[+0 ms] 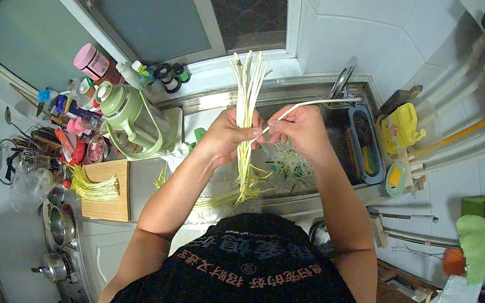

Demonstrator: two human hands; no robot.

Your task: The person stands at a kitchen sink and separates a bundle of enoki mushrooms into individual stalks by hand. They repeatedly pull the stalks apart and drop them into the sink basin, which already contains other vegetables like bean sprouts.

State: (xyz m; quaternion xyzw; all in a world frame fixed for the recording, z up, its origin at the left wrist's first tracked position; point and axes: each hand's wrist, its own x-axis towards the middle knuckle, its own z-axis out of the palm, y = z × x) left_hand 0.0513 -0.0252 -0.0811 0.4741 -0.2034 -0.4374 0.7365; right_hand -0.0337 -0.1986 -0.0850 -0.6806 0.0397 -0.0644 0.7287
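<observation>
My left hand (224, 135) is closed around an upright bunch of what look like yellow chives (251, 91), pale stems pointing away and yellow leaf tips hanging toward me. Between the fingertips of my right hand (304, 130) is a single pale stalk (320, 101), its far end bending right over the sink. Both hands meet at the bunch, above the left part of the sink (292, 199). Below my right hand, a pile of thin pale trimmings (290, 163) lies in the sink. More yellow leaves (220, 202) rest by the counter's front edge.
A cutting board (104, 208) at left carries a cut bunch of yellow chives (96, 186). A green thermos jug (134, 119) stands beside my left forearm. The faucet (342, 79) rises behind the sink, with a grey basket (368, 146) at its right. Pots (60, 223) sit further left.
</observation>
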